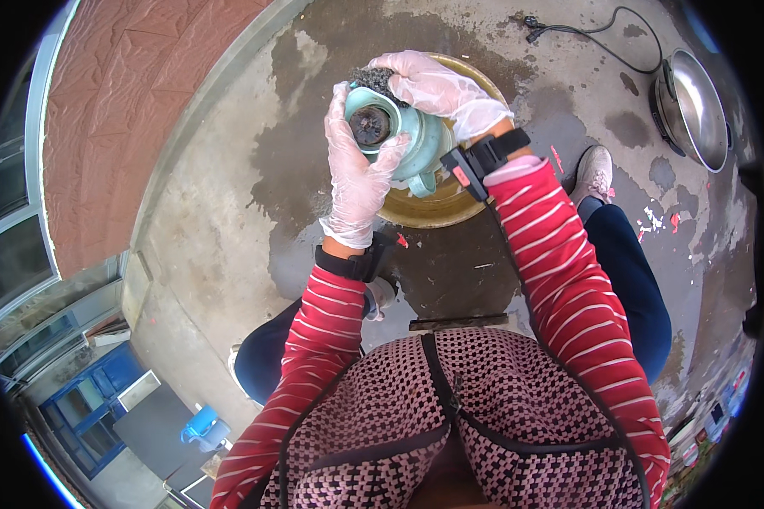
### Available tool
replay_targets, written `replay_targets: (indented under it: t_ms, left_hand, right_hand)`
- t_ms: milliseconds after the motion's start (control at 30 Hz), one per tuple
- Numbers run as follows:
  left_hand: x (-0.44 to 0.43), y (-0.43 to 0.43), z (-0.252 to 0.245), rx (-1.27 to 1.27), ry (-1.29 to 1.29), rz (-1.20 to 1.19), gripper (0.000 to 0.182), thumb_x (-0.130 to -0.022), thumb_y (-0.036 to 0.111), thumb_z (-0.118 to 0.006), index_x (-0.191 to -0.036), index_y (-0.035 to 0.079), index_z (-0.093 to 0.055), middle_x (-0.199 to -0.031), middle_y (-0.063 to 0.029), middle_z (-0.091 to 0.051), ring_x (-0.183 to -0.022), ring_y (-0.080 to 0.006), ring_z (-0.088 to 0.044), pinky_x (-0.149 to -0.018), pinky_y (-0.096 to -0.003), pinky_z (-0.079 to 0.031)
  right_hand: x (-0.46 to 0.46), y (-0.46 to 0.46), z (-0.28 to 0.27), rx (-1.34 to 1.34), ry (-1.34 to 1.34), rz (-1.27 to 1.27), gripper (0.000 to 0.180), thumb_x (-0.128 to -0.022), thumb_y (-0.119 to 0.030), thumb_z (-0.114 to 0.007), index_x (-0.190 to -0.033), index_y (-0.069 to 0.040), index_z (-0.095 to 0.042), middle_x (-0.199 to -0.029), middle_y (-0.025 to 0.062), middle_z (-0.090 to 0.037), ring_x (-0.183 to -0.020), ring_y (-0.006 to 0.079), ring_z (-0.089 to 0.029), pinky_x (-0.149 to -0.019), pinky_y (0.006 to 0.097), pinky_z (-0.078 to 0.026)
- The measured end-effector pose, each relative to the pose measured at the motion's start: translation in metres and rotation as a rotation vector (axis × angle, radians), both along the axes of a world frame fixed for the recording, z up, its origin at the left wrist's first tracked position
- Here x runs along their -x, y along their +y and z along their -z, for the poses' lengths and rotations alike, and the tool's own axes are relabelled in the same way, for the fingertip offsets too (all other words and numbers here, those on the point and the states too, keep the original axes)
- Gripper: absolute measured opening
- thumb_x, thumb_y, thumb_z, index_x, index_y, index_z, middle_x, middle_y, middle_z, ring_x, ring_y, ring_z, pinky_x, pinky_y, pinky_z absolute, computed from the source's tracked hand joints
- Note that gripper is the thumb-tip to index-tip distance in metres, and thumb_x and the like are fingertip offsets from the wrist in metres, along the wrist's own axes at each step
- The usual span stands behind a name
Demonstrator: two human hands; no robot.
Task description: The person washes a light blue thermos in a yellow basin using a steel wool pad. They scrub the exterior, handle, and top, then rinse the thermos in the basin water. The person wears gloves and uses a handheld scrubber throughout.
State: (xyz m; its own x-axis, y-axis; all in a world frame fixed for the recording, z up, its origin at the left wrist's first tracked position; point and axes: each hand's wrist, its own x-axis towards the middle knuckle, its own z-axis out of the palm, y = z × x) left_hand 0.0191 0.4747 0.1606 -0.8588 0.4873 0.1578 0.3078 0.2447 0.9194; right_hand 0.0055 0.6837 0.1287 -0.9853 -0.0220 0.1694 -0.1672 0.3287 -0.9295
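Observation:
A pale green pitcher-like vessel with a side handle (420, 149) is tilted above a round yellowish basin (449, 213); its mouth faces up and left, and a dark round thing shows inside. My left hand (360, 168), in a clear plastic glove, grips the vessel at its rim, thumb across the near edge. My right hand (436, 89), gloved the same way, holds a grey steel-wool scourer (380, 83) against the far side of the rim. The basin's contents are mostly hidden by the vessel and hands.
Wet concrete surrounds the basin. A large metal pan (700, 111) and a black cable with a plug (595, 33) lie at the upper right. My shoes (593, 172) flank the basin's near side. A light blue jug (205, 428) stands at the lower left.

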Motion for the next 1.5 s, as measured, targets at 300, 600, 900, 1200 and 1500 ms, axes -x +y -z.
replay_targets:
  t_ms: [300, 600, 900, 1200, 1500]
  left_hand:
    - [-0.011, 0.000, 0.002, -0.165, -0.133, 0.057, 0.096, -0.086, 0.013, -0.083, -0.164, 0.001, -0.028, -0.156, -0.0179, -0.047, -0.140, -0.0268, -0.051, -0.120, -0.0395, -0.040]
    - [-0.006, 0.001, 0.001, -0.153, -0.089, 0.043, 0.091, -0.089, 0.011, -0.080, -0.163, -0.001, -0.028, -0.151, -0.0177, -0.050, -0.136, -0.0251, -0.054, -0.118, -0.0391, -0.042]
    - [-0.006, 0.003, 0.004, -0.114, -0.039, 0.038, 0.088, -0.090, 0.007, -0.079, -0.162, 0.000, -0.029, -0.155, -0.0179, -0.047, -0.139, -0.0247, -0.050, -0.119, -0.0376, -0.040]
    - [-0.006, 0.003, 0.004, -0.046, 0.066, 0.009, 0.085, -0.090, 0.011, -0.078, -0.161, 0.002, -0.032, -0.147, -0.0139, -0.052, -0.133, -0.0223, -0.054, -0.116, -0.0381, -0.043]
    - [-0.011, 0.004, 0.001, -0.131, -0.067, 0.030, 0.088, -0.089, 0.008, -0.079, -0.162, 0.001, -0.030, -0.153, -0.0162, -0.048, -0.137, -0.0241, -0.052, -0.119, -0.0384, -0.041]
  right_hand:
    - [-0.113, -0.072, 0.005, -0.216, 0.308, 0.572, 0.058, -0.078, 0.011, -0.055, -0.132, -0.004, -0.066, -0.130, 0.0194, -0.065, -0.124, 0.0436, -0.057, -0.109, 0.0504, -0.048]
    - [-0.015, -0.015, -0.005, -0.147, 0.191, 0.078, 0.037, -0.090, -0.005, -0.053, -0.123, 0.001, -0.068, -0.110, 0.0233, -0.072, -0.109, 0.0459, -0.066, -0.102, 0.0479, -0.052]
    - [-0.111, -0.075, 0.000, -0.268, 0.299, 0.554, 0.056, -0.078, 0.011, -0.061, -0.132, -0.004, -0.067, -0.132, 0.0181, -0.066, -0.122, 0.0419, -0.060, -0.111, 0.0499, -0.048]
    - [-0.060, -0.032, -0.009, -0.372, 0.153, 0.353, 0.040, -0.090, -0.003, -0.059, -0.129, -0.004, -0.068, -0.120, 0.0211, -0.069, -0.116, 0.0438, -0.062, -0.103, 0.0497, -0.051]
    - [-0.113, -0.019, 0.003, -0.170, 0.195, 0.499, 0.055, -0.082, 0.003, -0.051, -0.135, -0.002, -0.065, -0.126, 0.0225, -0.067, -0.123, 0.0407, -0.061, -0.113, 0.0462, -0.045]
